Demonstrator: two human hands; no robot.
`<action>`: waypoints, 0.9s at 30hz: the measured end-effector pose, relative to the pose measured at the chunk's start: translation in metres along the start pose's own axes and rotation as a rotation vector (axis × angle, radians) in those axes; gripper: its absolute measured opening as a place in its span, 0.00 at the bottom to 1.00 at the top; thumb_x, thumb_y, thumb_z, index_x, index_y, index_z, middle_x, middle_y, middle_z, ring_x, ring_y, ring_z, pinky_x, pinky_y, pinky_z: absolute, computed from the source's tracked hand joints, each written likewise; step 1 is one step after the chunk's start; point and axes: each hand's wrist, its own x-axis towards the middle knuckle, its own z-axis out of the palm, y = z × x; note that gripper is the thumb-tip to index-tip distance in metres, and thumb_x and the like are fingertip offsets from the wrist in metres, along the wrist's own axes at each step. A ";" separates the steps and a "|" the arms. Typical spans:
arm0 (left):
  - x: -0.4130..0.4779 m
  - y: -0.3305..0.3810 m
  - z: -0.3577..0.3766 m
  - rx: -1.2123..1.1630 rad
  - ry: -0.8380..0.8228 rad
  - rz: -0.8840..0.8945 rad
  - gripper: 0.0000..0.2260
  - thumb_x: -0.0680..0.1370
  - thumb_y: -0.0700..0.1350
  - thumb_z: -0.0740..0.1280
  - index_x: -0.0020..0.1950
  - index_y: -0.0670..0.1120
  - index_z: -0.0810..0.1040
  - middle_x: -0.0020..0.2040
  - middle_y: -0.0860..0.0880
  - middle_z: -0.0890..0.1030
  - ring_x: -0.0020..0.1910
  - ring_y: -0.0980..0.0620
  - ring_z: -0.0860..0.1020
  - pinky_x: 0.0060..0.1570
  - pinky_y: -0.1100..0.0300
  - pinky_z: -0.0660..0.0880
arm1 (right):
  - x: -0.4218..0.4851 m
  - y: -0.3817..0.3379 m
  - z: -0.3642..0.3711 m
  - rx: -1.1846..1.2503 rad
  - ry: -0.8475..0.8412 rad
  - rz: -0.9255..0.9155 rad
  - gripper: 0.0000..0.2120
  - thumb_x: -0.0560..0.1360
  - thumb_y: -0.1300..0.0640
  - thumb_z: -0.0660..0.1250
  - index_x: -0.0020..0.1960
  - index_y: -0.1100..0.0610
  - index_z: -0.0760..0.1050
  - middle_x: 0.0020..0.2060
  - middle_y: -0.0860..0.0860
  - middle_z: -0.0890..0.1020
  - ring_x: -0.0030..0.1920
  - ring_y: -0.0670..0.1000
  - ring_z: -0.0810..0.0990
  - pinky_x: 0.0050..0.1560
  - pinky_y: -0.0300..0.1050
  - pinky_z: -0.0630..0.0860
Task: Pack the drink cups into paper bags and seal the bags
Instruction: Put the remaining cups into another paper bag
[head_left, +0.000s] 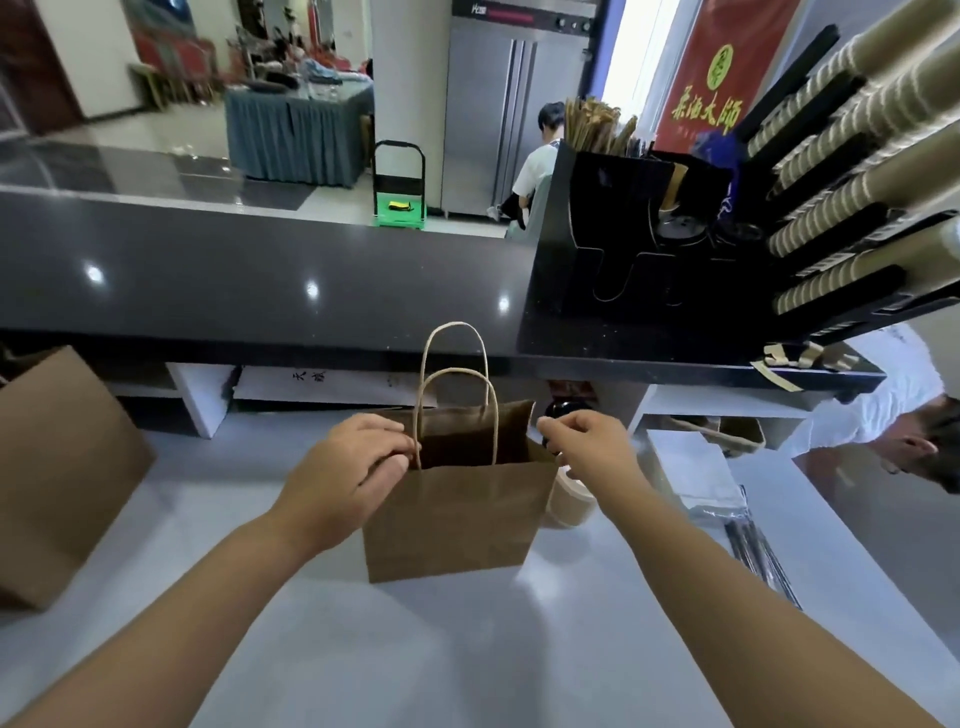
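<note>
While the paper bag (452, 514) stands upright on the desk (467, 649) with its mouth open and both twine handles raised, I see my left hand (343, 467) curled round the bag's left rim and my right hand (592, 447) pinching its right rim. A lidded drink cup (571, 501) sits just right of the bag, partly hidden behind it. A cardboard box (57, 467) stands well to the bag's left.

I see matt brown paper on the bag (452, 514), a smooth pale worktop (415, 649), and a glossy dark counter (234, 270).
</note>
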 end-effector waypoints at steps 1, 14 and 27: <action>0.002 -0.002 0.000 -0.052 0.026 -0.037 0.18 0.75 0.53 0.54 0.52 0.51 0.82 0.50 0.61 0.77 0.55 0.69 0.70 0.51 0.73 0.64 | 0.004 -0.002 0.001 -0.037 -0.048 0.009 0.10 0.71 0.44 0.68 0.37 0.49 0.77 0.35 0.48 0.81 0.39 0.48 0.80 0.42 0.47 0.81; 0.040 -0.036 0.001 -0.050 -0.135 -0.028 0.12 0.72 0.48 0.64 0.56 0.56 0.76 0.53 0.69 0.68 0.60 0.66 0.61 0.59 0.64 0.61 | 0.043 -0.007 -0.008 -0.132 -0.365 0.122 0.12 0.73 0.40 0.66 0.43 0.48 0.79 0.38 0.47 0.83 0.38 0.47 0.82 0.28 0.34 0.76; 0.045 -0.040 0.007 -0.215 -0.451 -0.173 0.28 0.65 0.55 0.65 0.61 0.71 0.59 0.57 0.84 0.46 0.60 0.81 0.38 0.69 0.52 0.52 | 0.067 0.059 -0.010 -0.582 -0.020 0.069 0.25 0.65 0.40 0.73 0.59 0.46 0.75 0.59 0.49 0.73 0.59 0.52 0.69 0.54 0.49 0.76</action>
